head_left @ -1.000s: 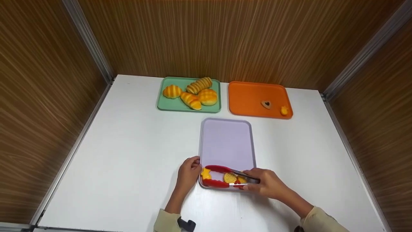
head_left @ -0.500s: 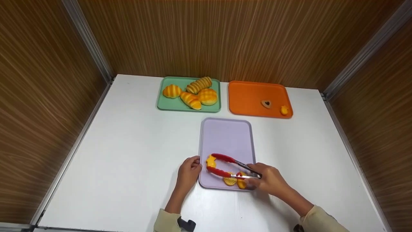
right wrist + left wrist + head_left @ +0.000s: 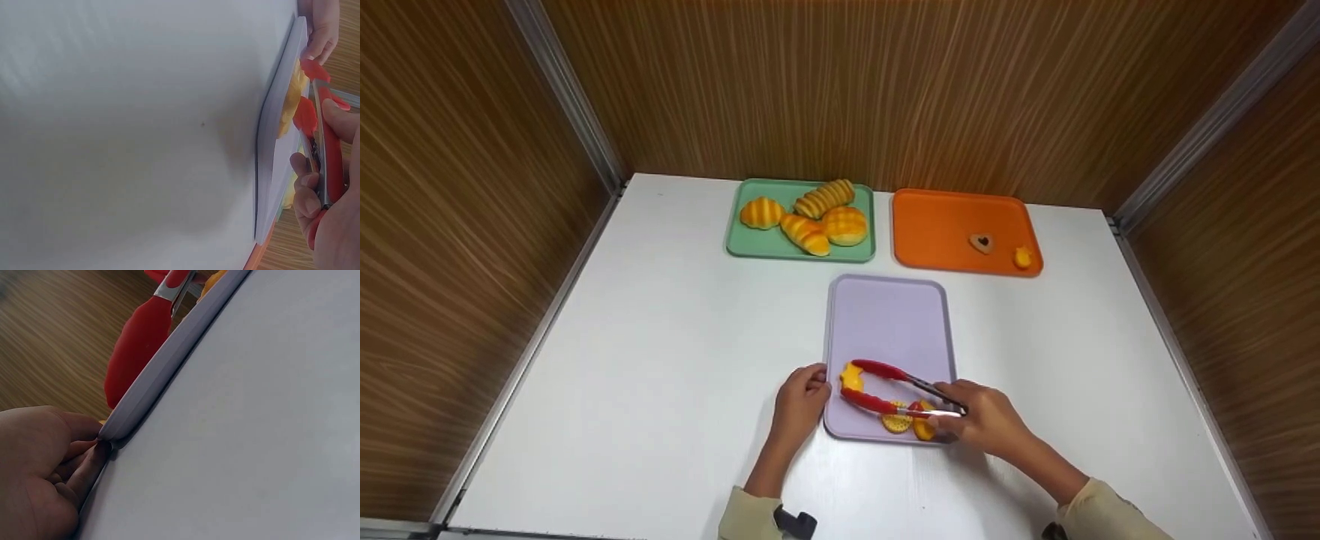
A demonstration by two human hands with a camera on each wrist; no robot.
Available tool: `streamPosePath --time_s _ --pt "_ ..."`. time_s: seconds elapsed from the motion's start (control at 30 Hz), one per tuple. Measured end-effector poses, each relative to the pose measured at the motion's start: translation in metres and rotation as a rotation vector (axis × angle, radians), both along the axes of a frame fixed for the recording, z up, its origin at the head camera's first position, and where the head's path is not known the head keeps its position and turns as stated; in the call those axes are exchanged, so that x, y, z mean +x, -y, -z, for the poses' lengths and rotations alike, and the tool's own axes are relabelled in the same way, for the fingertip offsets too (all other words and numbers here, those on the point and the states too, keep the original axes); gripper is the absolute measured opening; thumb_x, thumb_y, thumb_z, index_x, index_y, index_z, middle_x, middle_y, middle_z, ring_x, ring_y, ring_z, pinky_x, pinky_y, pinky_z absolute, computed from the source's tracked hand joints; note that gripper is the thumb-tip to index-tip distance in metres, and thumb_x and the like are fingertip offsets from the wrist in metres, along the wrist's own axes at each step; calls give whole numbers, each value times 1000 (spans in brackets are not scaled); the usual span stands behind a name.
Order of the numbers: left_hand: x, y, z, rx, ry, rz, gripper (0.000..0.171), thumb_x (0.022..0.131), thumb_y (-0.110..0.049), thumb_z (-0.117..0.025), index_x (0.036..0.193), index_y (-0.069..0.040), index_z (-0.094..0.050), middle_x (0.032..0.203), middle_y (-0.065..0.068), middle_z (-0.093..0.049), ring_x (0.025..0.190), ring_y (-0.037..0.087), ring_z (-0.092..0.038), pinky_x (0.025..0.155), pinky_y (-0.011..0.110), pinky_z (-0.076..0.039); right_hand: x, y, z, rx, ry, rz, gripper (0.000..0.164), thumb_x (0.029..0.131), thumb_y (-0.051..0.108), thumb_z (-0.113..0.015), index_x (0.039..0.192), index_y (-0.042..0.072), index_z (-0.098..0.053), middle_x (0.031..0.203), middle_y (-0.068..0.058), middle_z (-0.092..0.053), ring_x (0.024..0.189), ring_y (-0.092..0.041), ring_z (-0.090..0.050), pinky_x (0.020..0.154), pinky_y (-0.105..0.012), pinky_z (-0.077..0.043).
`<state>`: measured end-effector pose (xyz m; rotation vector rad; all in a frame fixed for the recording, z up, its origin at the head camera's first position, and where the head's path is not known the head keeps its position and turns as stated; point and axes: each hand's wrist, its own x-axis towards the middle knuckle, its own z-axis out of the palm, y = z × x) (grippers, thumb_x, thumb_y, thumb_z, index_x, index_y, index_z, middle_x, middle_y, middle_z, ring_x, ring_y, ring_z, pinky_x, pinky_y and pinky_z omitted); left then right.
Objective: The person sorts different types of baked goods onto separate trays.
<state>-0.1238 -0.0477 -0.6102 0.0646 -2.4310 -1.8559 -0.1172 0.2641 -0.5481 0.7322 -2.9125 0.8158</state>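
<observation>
My right hand point(image 3: 990, 420) grips red-tipped kitchen tongs point(image 3: 883, 370) by their metal arms, over the front part of a lilac tray point(image 3: 889, 315). Between the tong tips is a yellow star-shaped toy biscuit point(image 3: 851, 377). Beneath the tongs, near the tray's front edge, lie a round dotted biscuit point(image 3: 897, 424) and a yellow piece point(image 3: 924, 429) with red on it, both partly covered. At the tray's left side, my left hand point(image 3: 799, 401) pinches the rim; the left wrist view shows its fingers point(image 3: 84, 427) right at the corner.
A green tray point(image 3: 742, 244) with several toy breads stands at the back. Right of it, an orange tray point(image 3: 930, 225) carries a heart-decorated biscuit point(image 3: 980, 242) and a small yellow piece point(image 3: 1022, 257). Wood-patterned walls point(image 3: 840, 90) border the white table point(image 3: 660, 337) on three sides.
The tongs and the star biscuit have moved a little away from the tray's front edge, uncovering more of the two other pieces, then stay nearly still. My left hand has not moved.
</observation>
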Motion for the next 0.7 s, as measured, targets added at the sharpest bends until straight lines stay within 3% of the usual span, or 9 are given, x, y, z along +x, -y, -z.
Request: streamPosePath --time_s 0.27,0.53,0.7 --pt "0 0 -1 -31 8 -6 29 92 -7 -66 120 0 -69 104 9 -68 95 17 -66 87 29 -57 -3 -6 -1 -31 -8 25 53 82 37 -82 123 6 -73 108 -4 -75 88 -19 -67 78 -39 -58" --pt "0 0 -1 -23 9 -10 29 91 -6 -66 119 1 -69 103 9 -68 94 17 -65 85 28 -57 -16 -17 -9 -98 3 68 52 82 32 -84 124 5 -72 95 -5 -73 73 -18 -55 63 -25 -43" --pt "-1 0 0 -21 11 -11 29 91 -6 -65 119 1 -69 104 9 -68 95 17 -65 86 28 -57 -30 -27 -16 -99 26 147 50 84 32 -82 125 5 -71 86 2 -68 72 -14 -51 63 -26 -43"
